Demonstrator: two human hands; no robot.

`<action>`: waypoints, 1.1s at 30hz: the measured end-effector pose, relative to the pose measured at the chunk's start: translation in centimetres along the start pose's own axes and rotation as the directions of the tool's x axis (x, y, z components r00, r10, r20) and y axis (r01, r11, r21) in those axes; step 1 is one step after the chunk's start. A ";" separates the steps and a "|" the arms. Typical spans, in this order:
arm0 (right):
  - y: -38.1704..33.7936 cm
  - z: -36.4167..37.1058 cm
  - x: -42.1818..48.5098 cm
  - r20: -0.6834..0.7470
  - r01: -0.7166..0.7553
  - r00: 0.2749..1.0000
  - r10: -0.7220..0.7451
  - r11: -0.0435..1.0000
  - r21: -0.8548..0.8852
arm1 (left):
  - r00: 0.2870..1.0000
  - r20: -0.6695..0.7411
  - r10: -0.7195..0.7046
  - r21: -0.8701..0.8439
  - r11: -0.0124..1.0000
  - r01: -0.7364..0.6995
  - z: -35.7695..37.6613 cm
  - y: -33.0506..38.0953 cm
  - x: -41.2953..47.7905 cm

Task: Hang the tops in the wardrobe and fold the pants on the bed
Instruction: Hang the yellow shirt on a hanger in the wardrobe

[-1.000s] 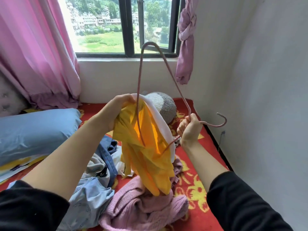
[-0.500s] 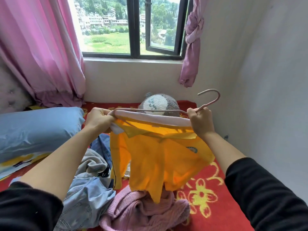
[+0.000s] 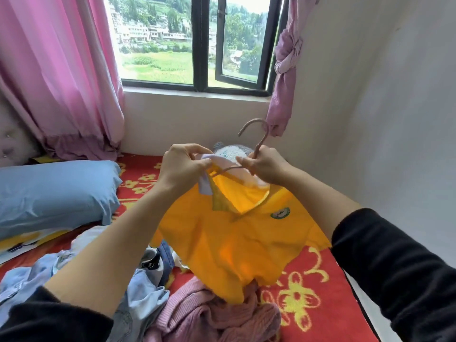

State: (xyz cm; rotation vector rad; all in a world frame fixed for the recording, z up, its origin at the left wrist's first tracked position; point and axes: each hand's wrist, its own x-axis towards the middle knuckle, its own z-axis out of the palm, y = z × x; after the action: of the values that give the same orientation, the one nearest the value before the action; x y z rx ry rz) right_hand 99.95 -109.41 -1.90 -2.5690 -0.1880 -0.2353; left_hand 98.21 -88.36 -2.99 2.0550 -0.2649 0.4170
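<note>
At center frame, your left hand (image 3: 183, 166) pinches the white collar (image 3: 206, 187) of the yellow top (image 3: 237, 238), holding the neckline open for the hanger (image 3: 256, 137). Just right, your right hand (image 3: 265, 164) clenches the hanger's neck, hook upward. The top hangs above the bed (image 3: 320, 287), ready for the wardrobe.

Matt yellow cloth top (image 3: 237, 233), smooth pink hanger (image 3: 259, 137), chunky-knit pink sweater (image 3: 217, 317).

Yellow top (image 3: 237, 233) draped on pink hanger (image 3: 259, 141), white collar up, above bed.
</note>
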 end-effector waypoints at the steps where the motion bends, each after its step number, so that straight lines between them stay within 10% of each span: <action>1: -0.6 0.0 0.0 0.070 -0.002 0.998 0.001 1.000 0.023 | 1.000 0.003 0.017 0.003 1.000 -0.017 0.1 -0.1 -0.2; 9: -5.7 -2.1 -0.4 0.152 -0.034 0.988 -0.023 0.933 0.358 | 0.909 -0.058 0.414 0.275 0.881 -0.384 0.1 -2.9 -5.3; 15: -10.7 -3.3 -2.5 0.146 0.114 0.973 -0.179 0.922 0.371 | 0.945 0.322 -0.062 0.465 0.879 -0.101 3.2 -3.3 -8.2; 21: -14.0 -4.3 -6.2 0.086 0.213 0.958 -0.275 0.877 0.431 | 0.991 0.122 0.051 0.446 0.889 -0.101 2.7 -1.9 -11.7; 33: -22.8 -2.9 -13.7 0.124 0.386 0.858 -0.499 0.785 0.484 | 0.966 0.086 -0.245 0.656 0.743 0.130 -6.7 -0.6 -22.3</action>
State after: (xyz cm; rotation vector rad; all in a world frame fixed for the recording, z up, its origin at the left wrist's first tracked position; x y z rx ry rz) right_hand 82.12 -92.99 9.32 -2.0492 -0.8546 -0.0314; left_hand 76.72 -81.89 -9.33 2.7823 0.0054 0.2186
